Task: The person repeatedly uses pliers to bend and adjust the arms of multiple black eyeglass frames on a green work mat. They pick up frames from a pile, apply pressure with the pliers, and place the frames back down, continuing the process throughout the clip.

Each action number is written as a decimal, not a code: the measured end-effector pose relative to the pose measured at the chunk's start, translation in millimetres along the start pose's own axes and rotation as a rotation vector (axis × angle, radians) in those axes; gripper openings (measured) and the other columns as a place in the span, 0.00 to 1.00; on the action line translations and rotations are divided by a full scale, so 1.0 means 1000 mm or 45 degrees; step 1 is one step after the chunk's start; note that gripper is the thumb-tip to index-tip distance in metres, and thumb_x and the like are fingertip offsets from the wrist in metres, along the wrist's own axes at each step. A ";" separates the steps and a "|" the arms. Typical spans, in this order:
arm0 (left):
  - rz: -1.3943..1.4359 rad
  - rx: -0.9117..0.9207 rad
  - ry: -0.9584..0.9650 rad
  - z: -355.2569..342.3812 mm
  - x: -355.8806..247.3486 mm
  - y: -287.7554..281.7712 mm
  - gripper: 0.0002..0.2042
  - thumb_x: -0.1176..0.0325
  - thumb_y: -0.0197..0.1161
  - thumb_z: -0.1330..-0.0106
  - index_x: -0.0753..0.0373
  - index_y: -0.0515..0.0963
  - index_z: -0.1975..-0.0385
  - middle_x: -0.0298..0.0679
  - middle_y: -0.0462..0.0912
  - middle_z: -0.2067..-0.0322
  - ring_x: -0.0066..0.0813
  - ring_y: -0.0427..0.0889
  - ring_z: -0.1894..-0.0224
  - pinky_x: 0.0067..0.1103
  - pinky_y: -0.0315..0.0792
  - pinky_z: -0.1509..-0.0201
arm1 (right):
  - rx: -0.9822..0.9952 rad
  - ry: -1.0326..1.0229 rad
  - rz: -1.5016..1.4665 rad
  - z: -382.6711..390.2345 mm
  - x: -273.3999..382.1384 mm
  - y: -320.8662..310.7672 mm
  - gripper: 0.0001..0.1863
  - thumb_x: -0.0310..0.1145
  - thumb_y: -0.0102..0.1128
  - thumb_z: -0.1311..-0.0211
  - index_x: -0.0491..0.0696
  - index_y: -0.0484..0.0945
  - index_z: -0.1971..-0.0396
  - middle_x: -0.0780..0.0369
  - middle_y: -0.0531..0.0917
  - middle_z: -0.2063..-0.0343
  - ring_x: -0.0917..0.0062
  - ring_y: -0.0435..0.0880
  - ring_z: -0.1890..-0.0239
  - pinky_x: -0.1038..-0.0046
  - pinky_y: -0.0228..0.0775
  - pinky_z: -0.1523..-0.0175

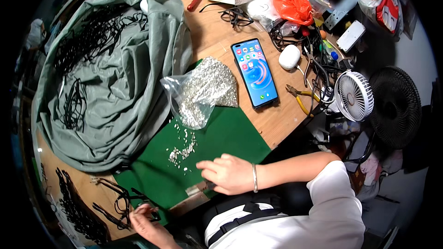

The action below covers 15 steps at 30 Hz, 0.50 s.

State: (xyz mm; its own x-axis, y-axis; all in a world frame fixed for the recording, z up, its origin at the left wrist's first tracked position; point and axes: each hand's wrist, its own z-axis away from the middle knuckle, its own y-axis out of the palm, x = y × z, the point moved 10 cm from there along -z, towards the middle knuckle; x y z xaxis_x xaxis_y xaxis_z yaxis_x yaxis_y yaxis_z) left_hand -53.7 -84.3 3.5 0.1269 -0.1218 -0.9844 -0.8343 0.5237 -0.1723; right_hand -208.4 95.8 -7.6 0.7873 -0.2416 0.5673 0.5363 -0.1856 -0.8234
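My left hand (150,227), at the lower left, has its fingers closed on a black cord (146,203). Other loose black cords (121,198) lie beside it on the wooden table. My right hand (229,174) is over the green mat (152,182), fingers stretched to the left and apart, with no held thing visible. Just beyond its fingertips are scattered small silvery metal pieces (183,152). A clear plastic bag (210,90) full of the same pieces lies farther back, its mouth toward me. Below the right hand, a metal block (198,188) sits at the mat's near edge.
A grey-green cloth (124,92) holding heaps of black cords (87,37) fills the left. Near it lies a bundle of black cords (76,207). A lit phone (255,73), yellow-handled pliers (300,99), a white fan (353,96) and a red bag (292,5) are to the right.
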 end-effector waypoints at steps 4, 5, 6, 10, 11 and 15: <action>0.636 -0.058 -0.276 -0.004 -0.035 0.010 0.08 0.63 0.45 0.34 0.61 0.61 0.71 0.43 0.72 0.79 0.30 0.70 0.81 0.22 0.70 0.82 | -0.102 -0.008 0.215 -0.039 0.016 -0.003 0.23 0.35 0.64 0.66 0.43 0.69 0.65 0.58 0.69 0.54 0.74 0.74 0.69 0.74 0.63 0.64; 0.670 0.285 -0.144 0.003 -0.043 0.025 0.11 0.61 0.48 0.36 0.60 0.60 0.63 0.46 0.74 0.66 0.27 0.70 0.76 0.17 0.66 0.77 | -0.032 0.040 0.277 -0.044 0.013 0.011 0.25 0.35 0.64 0.66 0.42 0.69 0.63 0.58 0.69 0.54 0.74 0.74 0.68 0.74 0.63 0.64; 0.694 0.286 -0.163 0.012 -0.044 0.026 0.12 0.63 0.52 0.38 0.61 0.59 0.61 0.47 0.74 0.65 0.27 0.70 0.78 0.17 0.67 0.78 | 0.001 0.055 0.383 -0.039 0.017 0.018 0.26 0.35 0.64 0.66 0.42 0.69 0.62 0.58 0.69 0.54 0.74 0.74 0.66 0.73 0.63 0.64; 0.646 0.328 0.022 0.025 -0.058 0.014 0.26 0.68 0.64 0.48 0.63 0.55 0.55 0.48 0.75 0.64 0.26 0.72 0.83 0.16 0.69 0.79 | -0.035 -0.009 0.311 -0.031 0.024 0.003 0.27 0.34 0.62 0.64 0.41 0.68 0.59 0.58 0.70 0.56 0.73 0.75 0.69 0.73 0.65 0.65; 0.811 0.335 -0.033 0.028 -0.053 0.006 0.26 0.77 0.63 0.51 0.64 0.53 0.56 0.52 0.75 0.67 0.28 0.75 0.79 0.24 0.74 0.68 | -0.019 0.010 0.254 -0.031 0.024 -0.003 0.25 0.33 0.61 0.62 0.42 0.68 0.60 0.57 0.70 0.58 0.71 0.75 0.68 0.71 0.66 0.63; 0.508 0.182 -0.281 0.041 -0.034 -0.003 0.34 0.83 0.62 0.55 0.68 0.49 0.49 0.50 0.75 0.62 0.20 0.72 0.76 0.19 0.73 0.65 | -0.043 0.070 0.219 -0.053 0.020 -0.028 0.15 0.28 0.59 0.61 0.44 0.68 0.69 0.58 0.72 0.70 0.66 0.74 0.69 0.68 0.66 0.65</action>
State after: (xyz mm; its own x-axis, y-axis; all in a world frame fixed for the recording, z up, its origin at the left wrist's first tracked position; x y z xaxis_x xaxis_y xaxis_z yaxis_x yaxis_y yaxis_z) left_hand -33.5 -47.7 35.7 -0.0643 0.2859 -0.9561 -0.7609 0.6059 0.2324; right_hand -223.8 45.9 27.9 0.8483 -0.3239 0.4189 0.3839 -0.1687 -0.9078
